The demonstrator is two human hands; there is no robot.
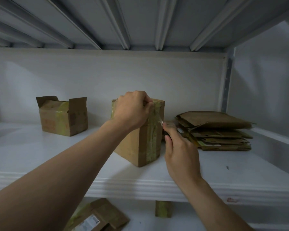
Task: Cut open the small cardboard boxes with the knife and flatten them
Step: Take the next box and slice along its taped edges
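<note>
A small brown cardboard box (pixel 137 145) stands upright on the white shelf (pixel 40 155), sealed with a strip of yellowish tape down its front edge. My left hand (pixel 132 110) grips the box's top from above. My right hand (pixel 178 150) holds a knife (pixel 160 121), whose thin blade touches the taped seam on the box's right side, about a third of the way down.
An opened box (pixel 63 116) with raised flaps sits at the back left. A pile of flattened cardboard (pixel 215 130) lies to the right, close to the knife hand. More boxes (pixel 97 217) rest on the lower shelf. Metal shelf ribs hang overhead.
</note>
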